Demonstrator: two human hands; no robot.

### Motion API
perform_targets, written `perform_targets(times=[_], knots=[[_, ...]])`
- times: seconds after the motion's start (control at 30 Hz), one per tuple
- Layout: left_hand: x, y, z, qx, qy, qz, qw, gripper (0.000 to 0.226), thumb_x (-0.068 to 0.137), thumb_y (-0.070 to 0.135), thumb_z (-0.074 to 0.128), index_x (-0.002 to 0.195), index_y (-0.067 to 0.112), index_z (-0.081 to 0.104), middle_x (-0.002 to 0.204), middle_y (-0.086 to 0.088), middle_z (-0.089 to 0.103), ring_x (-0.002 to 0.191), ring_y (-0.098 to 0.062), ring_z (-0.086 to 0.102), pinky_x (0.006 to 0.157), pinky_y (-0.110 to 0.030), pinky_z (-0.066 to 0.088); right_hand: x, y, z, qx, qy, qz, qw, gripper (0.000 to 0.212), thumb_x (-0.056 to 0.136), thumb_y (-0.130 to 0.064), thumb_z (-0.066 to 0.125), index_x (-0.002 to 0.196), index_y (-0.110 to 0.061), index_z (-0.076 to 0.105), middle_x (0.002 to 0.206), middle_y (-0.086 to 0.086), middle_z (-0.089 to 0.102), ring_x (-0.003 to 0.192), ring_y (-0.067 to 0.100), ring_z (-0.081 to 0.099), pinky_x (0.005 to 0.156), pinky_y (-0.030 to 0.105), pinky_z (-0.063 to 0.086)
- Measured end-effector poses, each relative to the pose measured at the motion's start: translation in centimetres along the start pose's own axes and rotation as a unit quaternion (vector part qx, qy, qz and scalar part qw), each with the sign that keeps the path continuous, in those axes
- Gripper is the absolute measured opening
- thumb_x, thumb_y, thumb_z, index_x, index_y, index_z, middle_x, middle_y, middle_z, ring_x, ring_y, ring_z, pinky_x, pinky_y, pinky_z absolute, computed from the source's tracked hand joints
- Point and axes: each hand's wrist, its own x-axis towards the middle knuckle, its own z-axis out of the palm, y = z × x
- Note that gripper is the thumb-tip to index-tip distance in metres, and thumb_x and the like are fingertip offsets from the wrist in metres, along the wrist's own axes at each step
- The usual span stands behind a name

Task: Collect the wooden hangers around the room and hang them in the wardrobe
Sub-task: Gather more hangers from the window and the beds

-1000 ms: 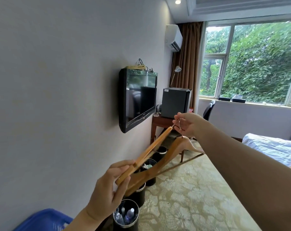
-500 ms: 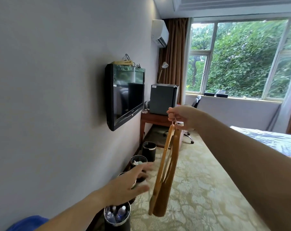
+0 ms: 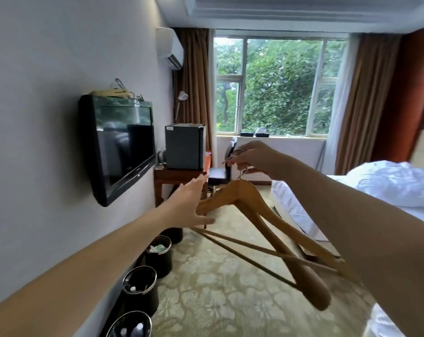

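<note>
I'm looking into a hotel-style bedroom: a bed (image 3: 386,188) with rumpled white linen sits on the right, and a flat television (image 3: 118,147) is fixed to the wall. A small fridge (image 3: 184,145) stands on a wooden desk (image 3: 179,176), an air conditioner (image 3: 169,48) hangs beside brown curtains (image 3: 194,81), and patterned carpet (image 3: 218,288) covers the floor.

The wooden hangers (image 3: 262,222), earlier dangling edge-on, now swing out flat; the left hand (image 3: 189,205), fingers spread, rises beside them.
</note>
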Motion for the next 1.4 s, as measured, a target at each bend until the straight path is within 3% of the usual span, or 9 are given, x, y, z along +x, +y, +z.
perform_targets(times=[0.13,0.27,0.47,0.57,0.77,0.93,1.07,1.2,1.4], knots=[[4.2,3.3,2.1,-0.014,-0.074,-0.002,0.997,0.098,0.073,0.057,0.074,0.146,0.034,0.013,0.132,0.001,0.052,0.111,-0.022,0.055,0.096,-0.041,0.049,-0.8,1.8,-3.3,-0.01,0.015,-0.045,0.999,0.013,0.09,-0.008,0.062,0.093,0.002,0.07,0.08,0.012,0.06,0.074,0.019,0.053,0.073,0.029,0.045],[8.0,6.6,3.9,-0.004,-0.032,0.002,0.999,0.075,0.08,0.042,0.07,0.138,0.029,0.024,0.114,0.003,0.058,0.097,-0.022,0.061,0.085,-0.041,0.053,-0.8,4.2,-6.8,0.022,0.029,-0.056,0.998,0.014,0.092,-0.007,0.06,0.098,0.001,0.068,0.094,0.014,0.065,0.074,0.015,0.061,0.075,0.028,0.05],[14.8,10.4,6.3,-0.101,-0.062,0.007,0.993,0.048,0.08,0.029,0.069,0.119,0.024,0.043,0.099,-0.001,0.063,0.091,-0.021,0.063,0.086,-0.045,0.054,1.1,7.9,-13.1,0.013,0.053,-0.054,0.997,0.015,0.091,-0.007,0.061,0.101,0.003,0.067,0.086,0.009,0.065,0.078,0.018,0.062,0.088,0.044,0.052],[18.7,12.6,7.6,-0.132,-0.081,-0.002,0.988,0.046,0.08,0.023,0.072,0.117,0.021,0.044,0.095,0.0,0.058,0.09,-0.02,0.061,0.086,-0.041,0.054,2.7,10.0,-16.3,0.016,0.059,-0.054,0.997,0.014,0.092,-0.007,0.061,0.102,0.001,0.065,0.084,0.014,0.063,0.08,0.022,0.061,0.089,0.046,0.052],[25.6,15.7,10.3,-0.212,-0.092,-0.032,0.972,0.049,0.078,0.012,0.072,0.118,0.019,0.045,0.093,0.001,0.052,0.08,-0.012,0.054,0.077,-0.031,0.052,6.5,13.5,-21.1,0.006,0.095,-0.065,0.993,0.013,0.096,-0.011,0.056,0.105,-0.013,0.066,0.089,0.009,0.064,0.081,0.021,0.061,0.068,0.031,0.055],[30.1,17.4,12.1,-0.265,-0.081,-0.04,0.96,0.054,0.077,0.007,0.072,0.115,0.025,0.038,0.091,0.003,0.049,0.075,-0.008,0.052,0.059,-0.018,0.046,10.2,16.1,-23.7,-0.151,0.196,-0.099,0.964,0.025,0.094,-0.016,0.056,0.116,-0.014,0.068,0.099,0.01,0.07,0.097,0.028,0.067,0.085,0.044,0.055],[33.3,17.1,13.3,-0.28,-0.065,-0.055,0.956,0.06,0.074,0.01,0.075,0.123,0.018,0.041,0.093,0.003,0.051,0.078,-0.008,0.052,0.066,-0.023,0.048,12.9,17.9,-25.3,-0.151,0.211,-0.065,0.964,0.03,0.094,-0.034,0.057,0.118,-0.022,0.067,0.101,0.005,0.072,0.084,0.025,0.071,0.088,0.041,0.054],[37.0,16.1,14.4,-0.279,-0.058,-0.055,0.957,0.063,0.072,0.016,0.077,0.124,0.017,0.042,0.095,0.003,0.052,0.083,-0.012,0.055,0.076,-0.032,0.052,16.1,20.1,-26.1,-0.202,0.248,-0.057,0.946,0.034,0.096,-0.043,0.049,0.121,-0.027,0.065,0.11,0.005,0.071,0.101,0.028,0.065,0.092,0.036,0.049],[42.6,13.1,16.4,-0.318,-0.11,-0.033,0.941,0.072,0.074,0.017,0.081,0.132,0.018,0.037,0.099,0.006,0.05,0.084,-0.005,0.053,0.059,-0.015,0.042,22.7,23.6,-25.8,-0.235,0.281,-0.049,0.929,0.026,0.098,-0.039,0.044,0.098,-0.028,0.068,0.084,0.003,0.072,0.085,0.024,0.068,0.085,0.038,0.052]])
